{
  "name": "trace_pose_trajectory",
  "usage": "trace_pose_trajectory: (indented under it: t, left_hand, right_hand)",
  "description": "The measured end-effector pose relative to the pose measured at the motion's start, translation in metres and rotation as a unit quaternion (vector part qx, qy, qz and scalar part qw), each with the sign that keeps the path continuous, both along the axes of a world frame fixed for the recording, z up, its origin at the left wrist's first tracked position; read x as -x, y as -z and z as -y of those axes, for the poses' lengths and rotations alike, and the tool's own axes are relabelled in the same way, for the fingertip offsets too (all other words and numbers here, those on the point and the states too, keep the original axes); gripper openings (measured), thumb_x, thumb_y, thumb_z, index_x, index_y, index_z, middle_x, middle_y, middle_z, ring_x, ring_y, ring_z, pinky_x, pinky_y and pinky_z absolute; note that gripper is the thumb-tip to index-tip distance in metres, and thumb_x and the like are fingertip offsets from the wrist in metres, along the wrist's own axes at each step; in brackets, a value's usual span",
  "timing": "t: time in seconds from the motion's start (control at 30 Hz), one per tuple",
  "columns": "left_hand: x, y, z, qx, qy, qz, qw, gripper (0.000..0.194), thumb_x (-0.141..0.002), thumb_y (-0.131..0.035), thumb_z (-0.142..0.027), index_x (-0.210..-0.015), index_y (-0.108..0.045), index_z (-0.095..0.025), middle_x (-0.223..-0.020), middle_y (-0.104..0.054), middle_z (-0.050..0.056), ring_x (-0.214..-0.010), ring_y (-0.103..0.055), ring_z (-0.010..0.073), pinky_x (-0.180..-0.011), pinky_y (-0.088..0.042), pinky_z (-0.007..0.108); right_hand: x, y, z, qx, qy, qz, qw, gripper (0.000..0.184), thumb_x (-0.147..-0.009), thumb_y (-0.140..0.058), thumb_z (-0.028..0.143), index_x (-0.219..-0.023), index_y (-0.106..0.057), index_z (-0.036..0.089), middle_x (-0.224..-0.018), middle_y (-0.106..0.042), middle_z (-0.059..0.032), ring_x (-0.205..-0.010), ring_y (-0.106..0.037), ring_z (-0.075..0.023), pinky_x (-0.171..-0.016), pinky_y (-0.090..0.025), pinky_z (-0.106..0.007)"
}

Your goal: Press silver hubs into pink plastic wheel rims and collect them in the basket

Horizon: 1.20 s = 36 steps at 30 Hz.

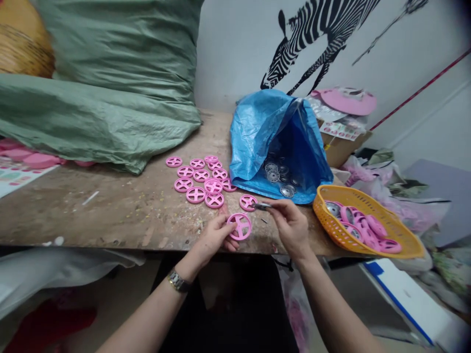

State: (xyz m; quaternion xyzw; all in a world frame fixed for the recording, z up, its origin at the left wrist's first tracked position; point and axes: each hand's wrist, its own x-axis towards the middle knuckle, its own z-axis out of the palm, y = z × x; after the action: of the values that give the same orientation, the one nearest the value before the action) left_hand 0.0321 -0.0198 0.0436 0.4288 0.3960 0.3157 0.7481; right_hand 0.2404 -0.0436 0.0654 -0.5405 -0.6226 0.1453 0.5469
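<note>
pink spoked wheels (200, 180), blue bag (265, 132), orange basket (401, 240), black-and-white striped zebra (316, 29).

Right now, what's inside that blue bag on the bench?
The open blue bag holds silvery round discs near its mouth. How many lie deeper cannot be seen; the bag's folds cover them.

No words, brand names or numbers can be read anywhere. The printed sheets (340, 130) on the cardboard box (346, 147) at the far right carry small pink marks (too blurred to make out as letters), and the sheet (14, 176) at the near left edge is just as unclear.
</note>
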Motion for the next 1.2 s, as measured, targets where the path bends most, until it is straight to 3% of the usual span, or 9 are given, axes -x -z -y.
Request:
trace_pose_trajectory:
  t: [0.1,0.2,0.3,0.57,0.77,0.9,1.03,1.13,1.2]
  left_hand:
    - [-0.001,-0.004,0.004,0.037,0.022,0.047,0.998,0.031,-0.084,-0.07,-0.038,-0.098,-0.059,-0.013,-0.073,-0.068,0.003,-0.054,-0.067,0.0112,-0.05,-0.056,0.018]
    - [0.0,-0.006,0.008,0.067,0.034,0.096,0.992,0.031,-0.084,-0.072,-0.036,-0.101,-0.06,-0.013,-0.076,-0.069,0.004,-0.056,-0.068,0.0115,-0.053,-0.058,0.019]
    - [0.001,-0.005,0.009,0.093,0.05,0.13,0.986,0.031,-0.085,-0.072,-0.032,-0.106,-0.061,-0.012,-0.081,-0.07,0.005,-0.057,-0.069,0.0109,-0.055,-0.059,0.019]
    - [0.01,0.001,0.011,0.146,0.078,0.177,0.97,0.022,-0.085,-0.072,-0.025,-0.1,-0.062,-0.012,-0.081,-0.072,0.006,-0.061,-0.071,0.0137,-0.058,-0.059,0.021]
    - [0.011,0.001,0.014,0.158,0.074,0.197,0.965,0.021,-0.088,-0.067,-0.029,-0.101,-0.062,-0.013,-0.08,-0.072,0.008,-0.067,-0.071,0.0155,-0.061,-0.06,0.023]
    - [0.006,-0.001,0.016,0.14,0.067,0.174,0.972,0.024,-0.085,-0.071,-0.032,-0.094,-0.062,-0.013,-0.075,-0.069,0.006,-0.065,-0.07,0.015,-0.06,-0.061,0.024]
    - [0.002,0.0,0.017,0.107,0.055,0.135,0.983,0.028,-0.082,-0.074,-0.032,-0.1,-0.064,-0.013,-0.076,-0.068,0.004,-0.063,-0.067,0.0117,-0.06,-0.06,0.022]
    - [0.0,0.002,0.018,0.068,0.04,0.133,0.988,0.033,-0.081,-0.074,-0.031,-0.108,-0.066,-0.013,-0.088,-0.069,0.005,-0.068,-0.068,0.0118,-0.062,-0.06,0.022]
    - [0.0,0.002,0.019,0.034,0.029,0.125,0.991,0.037,-0.082,-0.073,-0.032,-0.115,-0.066,-0.016,-0.101,-0.07,0.006,-0.075,-0.069,0.0132,-0.066,-0.06,0.023]
  right_hand:
    - [0.013,0.001,0.018,-0.076,-0.063,0.116,0.988,0.017,-0.092,-0.058,0.015,-0.103,-0.068,0.025,-0.112,-0.073,-0.0061,-0.106,-0.069,-0.0215,-0.092,-0.055,-0.04]
    - [0.017,0.006,0.026,-0.127,-0.083,0.224,0.963,0.023,-0.091,-0.056,0.01,-0.102,-0.069,0.025,-0.116,-0.073,-0.0058,-0.11,-0.067,-0.0217,-0.09,-0.055,-0.04]
    - [0.017,0.009,0.029,-0.158,-0.086,0.268,0.947,0.027,-0.091,-0.056,0.008,-0.106,-0.069,0.026,-0.114,-0.074,-0.0057,-0.108,-0.068,-0.0211,-0.086,-0.056,-0.039]
    - [0.019,0.007,0.037,-0.175,-0.108,0.276,0.939,0.03,-0.092,-0.054,0.008,-0.109,-0.071,0.026,-0.109,-0.075,-0.0059,-0.106,-0.07,-0.0213,-0.084,-0.06,-0.039]
    - [0.017,0.014,0.043,-0.163,-0.146,0.261,0.94,0.031,-0.092,-0.055,0.006,-0.114,-0.069,0.022,-0.112,-0.074,-0.0095,-0.111,-0.067,-0.0228,-0.088,-0.061,-0.042]
    - [0.019,0.019,0.046,-0.15,-0.169,0.261,0.939,0.034,-0.092,-0.054,0.006,-0.119,-0.067,0.021,-0.117,-0.072,-0.0105,-0.116,-0.065,-0.0231,-0.092,-0.06,-0.043]
    - [0.023,0.016,0.047,-0.131,-0.173,0.285,0.934,0.031,-0.094,-0.052,0.008,-0.117,-0.067,0.024,-0.118,-0.072,-0.0073,-0.119,-0.064,-0.0213,-0.098,-0.055,-0.044]
    - [0.025,0.013,0.051,-0.128,-0.165,0.297,0.932,0.032,-0.093,-0.054,0.01,-0.117,-0.066,0.027,-0.12,-0.071,-0.0053,-0.119,-0.064,-0.0218,-0.105,-0.049,-0.048]
    - [0.026,0.012,0.055,-0.114,-0.13,0.257,0.951,0.036,-0.092,-0.059,0.014,-0.123,-0.064,0.03,-0.128,-0.067,-0.007,-0.122,-0.061,-0.0244,-0.106,-0.048,-0.05]
